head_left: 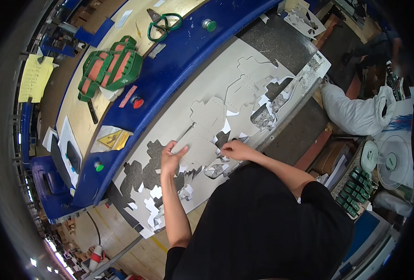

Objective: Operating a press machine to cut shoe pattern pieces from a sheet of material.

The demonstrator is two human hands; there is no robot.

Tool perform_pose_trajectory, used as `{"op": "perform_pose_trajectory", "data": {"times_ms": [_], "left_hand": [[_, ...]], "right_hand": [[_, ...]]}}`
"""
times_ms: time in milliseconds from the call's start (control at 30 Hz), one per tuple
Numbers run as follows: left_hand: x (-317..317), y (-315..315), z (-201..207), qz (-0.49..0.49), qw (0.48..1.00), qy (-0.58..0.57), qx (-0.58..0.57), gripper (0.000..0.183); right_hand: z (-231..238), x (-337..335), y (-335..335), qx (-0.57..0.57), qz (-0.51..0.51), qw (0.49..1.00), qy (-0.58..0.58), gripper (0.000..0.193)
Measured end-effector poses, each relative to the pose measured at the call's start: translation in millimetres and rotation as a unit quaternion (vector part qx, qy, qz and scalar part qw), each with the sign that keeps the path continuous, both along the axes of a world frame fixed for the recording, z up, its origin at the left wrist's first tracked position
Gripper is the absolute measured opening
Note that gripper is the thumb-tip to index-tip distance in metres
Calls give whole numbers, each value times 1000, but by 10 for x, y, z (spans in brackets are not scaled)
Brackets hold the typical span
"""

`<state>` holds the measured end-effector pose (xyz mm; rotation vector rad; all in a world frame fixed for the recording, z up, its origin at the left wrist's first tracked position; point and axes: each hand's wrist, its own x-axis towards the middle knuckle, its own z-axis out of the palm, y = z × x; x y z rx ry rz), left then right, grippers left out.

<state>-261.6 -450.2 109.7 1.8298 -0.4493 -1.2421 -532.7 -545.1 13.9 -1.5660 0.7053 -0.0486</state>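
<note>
Yellow warning-triangle label (115, 139) on the blue machine frame (188, 53)

Fairly bright, even indoor light falls on the pale cardboard sheet (202, 86), casting only soft shadows, while the black shirt (267, 224) shows almost no detail. Small lamps (33, 262) glare white at the lower left. The fisheye view bends straight edges, blurs toward its grey left rim and darkens to black corners.
</note>
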Motion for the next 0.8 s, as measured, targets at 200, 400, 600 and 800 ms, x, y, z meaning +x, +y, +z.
{"op": "perform_pose_trajectory", "data": {"times_ms": [200,400,600,800], "left_hand": [[-17,5,56,163,980,-11,-113,22],[-86,122,-44,142,958,-57,-241,30],[-346,-143,125,194,947,168,-196,16],[-422,-38,167,150,947,157,-239,18]], "right_hand": [[-34,28,-23,112,-64,990,-64,30],[480,57,186,-4,52,997,-59,33],[905,188,273,-61,190,976,88,35],[940,42,17,123,11,989,-79,45]]}}
